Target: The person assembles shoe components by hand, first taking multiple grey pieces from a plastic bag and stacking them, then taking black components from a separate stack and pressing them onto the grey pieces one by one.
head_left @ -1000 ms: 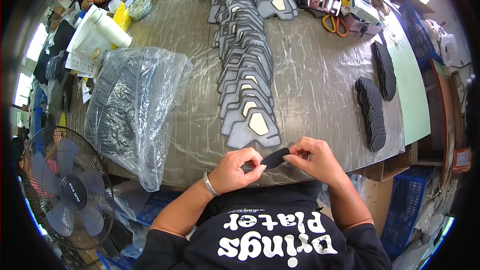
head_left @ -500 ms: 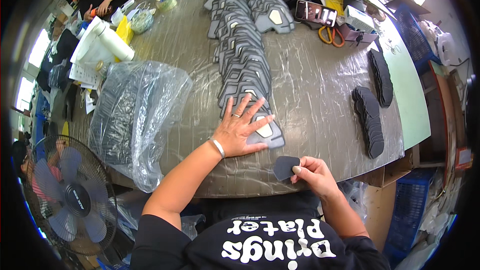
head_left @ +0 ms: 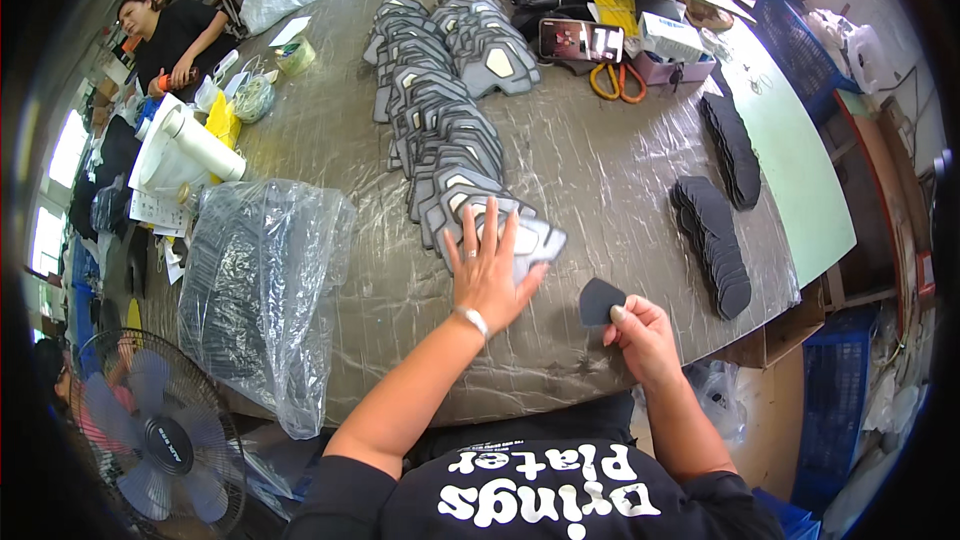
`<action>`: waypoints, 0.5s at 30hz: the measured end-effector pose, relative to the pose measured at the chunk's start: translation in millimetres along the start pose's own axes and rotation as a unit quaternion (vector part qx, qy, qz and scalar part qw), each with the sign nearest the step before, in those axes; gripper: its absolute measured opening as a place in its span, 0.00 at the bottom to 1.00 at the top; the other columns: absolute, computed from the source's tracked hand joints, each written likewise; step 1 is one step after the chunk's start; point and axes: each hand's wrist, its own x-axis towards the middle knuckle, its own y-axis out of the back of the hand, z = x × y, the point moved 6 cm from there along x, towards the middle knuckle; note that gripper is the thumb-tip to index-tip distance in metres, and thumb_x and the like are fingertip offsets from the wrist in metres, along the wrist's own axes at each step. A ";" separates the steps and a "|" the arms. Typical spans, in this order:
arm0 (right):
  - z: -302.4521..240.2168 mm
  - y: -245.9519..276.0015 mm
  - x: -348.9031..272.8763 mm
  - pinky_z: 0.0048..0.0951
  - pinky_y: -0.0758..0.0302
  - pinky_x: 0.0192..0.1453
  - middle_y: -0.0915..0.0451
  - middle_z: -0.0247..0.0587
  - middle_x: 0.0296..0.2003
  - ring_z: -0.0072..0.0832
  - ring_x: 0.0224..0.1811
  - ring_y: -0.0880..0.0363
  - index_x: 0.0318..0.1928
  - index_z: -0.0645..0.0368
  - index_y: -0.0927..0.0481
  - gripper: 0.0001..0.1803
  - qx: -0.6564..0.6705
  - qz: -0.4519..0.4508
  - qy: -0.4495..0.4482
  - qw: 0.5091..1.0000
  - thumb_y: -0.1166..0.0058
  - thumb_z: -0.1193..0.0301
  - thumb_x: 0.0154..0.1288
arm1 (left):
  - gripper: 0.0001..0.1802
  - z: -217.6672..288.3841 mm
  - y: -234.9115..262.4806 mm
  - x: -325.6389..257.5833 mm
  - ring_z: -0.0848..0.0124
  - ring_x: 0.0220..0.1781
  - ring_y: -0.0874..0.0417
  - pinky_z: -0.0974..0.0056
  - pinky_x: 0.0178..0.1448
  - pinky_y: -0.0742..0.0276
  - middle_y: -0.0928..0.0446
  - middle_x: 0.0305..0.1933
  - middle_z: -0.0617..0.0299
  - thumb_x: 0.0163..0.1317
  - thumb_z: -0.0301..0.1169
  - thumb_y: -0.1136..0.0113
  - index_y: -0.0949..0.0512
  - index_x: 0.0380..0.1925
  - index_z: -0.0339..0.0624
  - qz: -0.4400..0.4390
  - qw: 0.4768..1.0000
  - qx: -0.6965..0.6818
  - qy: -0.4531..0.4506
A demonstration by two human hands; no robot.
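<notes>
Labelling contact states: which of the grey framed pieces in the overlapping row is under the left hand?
The nearest-end piece, last in the row: the left hand lies flat on it, while the other pieces run away across the table untouched.

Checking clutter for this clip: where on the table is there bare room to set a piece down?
Free: the wide strip between the grey row and the dark stacks; a smaller patch between the bag and the row. Crowded: the far edge around the scissors, and the left corner by the paper rolls.
</notes>
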 end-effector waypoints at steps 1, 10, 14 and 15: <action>-1.8 6.1 1.1 0.22 0.25 0.36 0.20 0.34 0.25 0.19 0.27 0.22 0.33 0.59 0.24 0.07 0.021 0.008 0.011 1.000 0.45 0.73 0.71 | 0.45 6.1 -2.1 -15.7 0.40 0.80 0.62 0.27 0.73 0.64 0.59 0.80 0.47 0.62 0.53 0.41 0.43 0.73 0.43 -0.034 0.999 -0.020 -0.021; -9.2 3.3 -0.3 0.19 0.28 0.29 0.20 0.33 0.25 0.16 0.23 0.26 0.33 0.59 0.23 0.09 -0.006 0.064 0.005 0.998 0.45 0.69 0.72 | 0.42 47.2 36.4 -120.8 0.45 0.75 0.41 0.50 0.77 0.46 0.42 0.73 0.38 0.60 0.39 0.34 0.40 0.68 0.27 -0.132 0.968 -0.191 -0.097; -5.8 2.3 -8.0 0.17 0.30 0.27 0.21 0.31 0.24 0.14 0.21 0.27 0.32 0.60 0.21 0.10 -0.086 0.094 -0.024 0.992 0.42 0.68 0.70 | 0.35 39.3 41.2 -128.0 0.51 0.72 0.34 0.51 0.73 0.39 0.34 0.69 0.43 0.58 0.39 0.32 0.30 0.62 0.30 -0.150 0.953 -0.237 -0.112; -4.9 1.4 -8.1 0.17 0.30 0.27 0.21 0.31 0.24 0.14 0.21 0.27 0.32 0.60 0.21 0.10 -0.089 0.094 -0.026 0.991 0.42 0.68 0.70 | 0.35 37.2 43.0 -124.5 0.51 0.72 0.34 0.51 0.73 0.39 0.34 0.69 0.43 0.58 0.39 0.32 0.30 0.62 0.30 -0.149 0.953 -0.238 -0.111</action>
